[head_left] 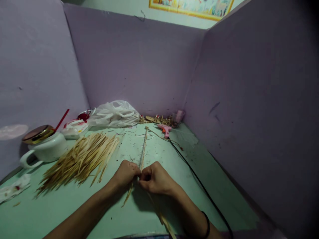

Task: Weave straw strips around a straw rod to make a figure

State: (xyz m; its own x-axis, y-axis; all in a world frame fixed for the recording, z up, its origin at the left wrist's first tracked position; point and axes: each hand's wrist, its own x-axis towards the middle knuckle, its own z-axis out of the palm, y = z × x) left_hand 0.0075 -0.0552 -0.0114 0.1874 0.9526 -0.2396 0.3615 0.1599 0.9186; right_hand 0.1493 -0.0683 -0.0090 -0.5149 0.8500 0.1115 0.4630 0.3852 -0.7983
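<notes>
A thin braided straw cord [144,149] runs from the back of the green table toward me. At its near end my left hand [127,172] is closed in a pinch on the straw. Right beside it, almost touching, my right hand [156,178] pinches the same braid, thumb and forefinger pressed together. Loose straw strands [164,222] hang down below my right hand toward the front edge, and a shorter strand [128,195] hangs beneath my left hand. A pile of flat dry straw strips [79,159] lies to the left of my hands.
On the left stand a white mug [51,147] with a lid and red stick, and a crumpled tissue [16,187]. A plastic bag [116,114] and a pink glue gun [164,130] lie at the back. Its black cord [199,182] crosses the right side. Purple partitions [139,63] surround the table.
</notes>
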